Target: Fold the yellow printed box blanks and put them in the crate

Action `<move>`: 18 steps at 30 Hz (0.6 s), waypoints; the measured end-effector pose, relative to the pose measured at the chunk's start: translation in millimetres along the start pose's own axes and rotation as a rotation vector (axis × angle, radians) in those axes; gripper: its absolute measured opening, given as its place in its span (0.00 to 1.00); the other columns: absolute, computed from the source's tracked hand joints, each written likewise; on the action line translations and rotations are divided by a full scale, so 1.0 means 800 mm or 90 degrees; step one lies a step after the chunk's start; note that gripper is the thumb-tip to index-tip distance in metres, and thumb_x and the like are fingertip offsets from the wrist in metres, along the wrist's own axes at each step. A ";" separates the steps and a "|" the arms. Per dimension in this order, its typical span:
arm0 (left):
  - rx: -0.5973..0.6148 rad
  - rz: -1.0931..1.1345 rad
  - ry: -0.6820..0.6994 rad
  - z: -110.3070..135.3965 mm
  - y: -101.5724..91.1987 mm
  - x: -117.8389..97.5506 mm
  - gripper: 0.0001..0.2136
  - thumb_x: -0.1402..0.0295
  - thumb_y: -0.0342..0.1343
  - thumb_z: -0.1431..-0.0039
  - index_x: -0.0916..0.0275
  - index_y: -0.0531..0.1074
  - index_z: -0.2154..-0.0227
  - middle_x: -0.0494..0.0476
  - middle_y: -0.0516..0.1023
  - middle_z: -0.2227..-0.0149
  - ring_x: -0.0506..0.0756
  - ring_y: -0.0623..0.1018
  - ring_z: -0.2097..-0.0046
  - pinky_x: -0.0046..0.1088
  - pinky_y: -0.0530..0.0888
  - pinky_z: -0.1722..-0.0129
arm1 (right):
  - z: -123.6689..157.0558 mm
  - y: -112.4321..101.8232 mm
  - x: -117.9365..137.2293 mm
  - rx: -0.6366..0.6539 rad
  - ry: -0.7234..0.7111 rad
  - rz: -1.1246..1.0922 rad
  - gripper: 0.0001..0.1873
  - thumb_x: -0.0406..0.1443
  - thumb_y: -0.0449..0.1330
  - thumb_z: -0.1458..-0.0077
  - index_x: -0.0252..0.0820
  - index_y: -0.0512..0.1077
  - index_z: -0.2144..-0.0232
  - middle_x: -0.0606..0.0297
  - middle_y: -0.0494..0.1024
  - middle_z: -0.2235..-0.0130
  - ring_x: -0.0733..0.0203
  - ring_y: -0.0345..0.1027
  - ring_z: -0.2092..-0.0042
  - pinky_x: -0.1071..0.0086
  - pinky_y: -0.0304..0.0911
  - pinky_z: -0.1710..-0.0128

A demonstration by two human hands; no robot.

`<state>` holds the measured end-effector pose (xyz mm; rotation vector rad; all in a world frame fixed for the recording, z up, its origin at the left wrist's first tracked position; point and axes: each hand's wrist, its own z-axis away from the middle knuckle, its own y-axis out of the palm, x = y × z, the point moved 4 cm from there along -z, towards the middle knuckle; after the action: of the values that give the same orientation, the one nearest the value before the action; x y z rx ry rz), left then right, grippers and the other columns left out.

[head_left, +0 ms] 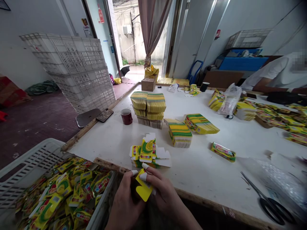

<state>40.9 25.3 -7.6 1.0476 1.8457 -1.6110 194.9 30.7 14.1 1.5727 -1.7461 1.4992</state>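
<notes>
Just off the table's front edge, my left hand (127, 198) and my right hand (160, 183) come together on a small yellow carton (144, 188). White covers sit on some fingertips. My right fingers pinch the carton, and one yellow flap of it sticks out toward me. The left fingers curl against its left side; a dark gap shows beneath them. Directly beyond the hands lies a loose pile of flattened yellow and green cartons (147, 150) with white tabs. To my left stands a white plastic crate (99, 204) full of yellow packets and cartons.
Banded stacks of flat cartons (148, 107) stand mid-table, with more carton bundles (179, 132) nearby. A mug (126, 117) and phone (105, 115) lie left. At right are a single packet (223, 151), scissors (266, 201) and clear plastic (283, 182). A person in white sleeves (271, 72) sits far right.
</notes>
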 end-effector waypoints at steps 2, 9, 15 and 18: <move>0.001 -0.031 0.004 0.001 -0.005 0.002 0.28 0.63 0.58 0.49 0.60 0.56 0.47 0.64 0.73 0.51 0.63 0.75 0.50 0.44 0.75 0.53 | 0.002 0.003 -0.002 0.089 0.025 0.041 0.22 0.31 0.53 0.41 0.41 0.64 0.44 0.46 0.57 0.36 0.54 0.55 0.36 0.62 0.60 0.42; 0.065 -0.063 0.025 -0.004 -0.012 -0.002 0.29 0.62 0.57 0.47 0.60 0.52 0.45 0.63 0.73 0.49 0.60 0.74 0.48 0.41 0.74 0.50 | 0.002 -0.002 -0.008 0.190 0.087 0.127 0.17 0.38 0.54 0.40 0.41 0.69 0.50 0.44 0.59 0.38 0.48 0.62 0.41 0.59 0.64 0.47; 0.169 -0.021 0.064 -0.006 -0.010 -0.010 0.35 0.67 0.60 0.52 0.55 0.48 0.43 0.56 0.74 0.51 0.56 0.76 0.52 0.31 0.75 0.52 | -0.002 -0.024 -0.001 0.233 0.049 0.088 0.08 0.35 0.58 0.43 0.43 0.73 0.60 0.58 0.69 0.54 0.59 0.69 0.55 0.66 0.67 0.54; 0.145 -0.058 0.082 -0.006 -0.002 -0.007 0.32 0.68 0.57 0.50 0.58 0.49 0.43 0.60 0.74 0.50 0.58 0.75 0.50 0.35 0.74 0.51 | 0.001 -0.016 -0.008 0.224 0.075 0.102 0.18 0.24 0.54 0.49 0.44 0.70 0.56 0.56 0.65 0.48 0.56 0.66 0.48 0.62 0.66 0.50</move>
<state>43.6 28.5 -2.0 1.2044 1.8467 -1.8827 208.2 35.6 14.2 1.4893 -1.6415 2.0254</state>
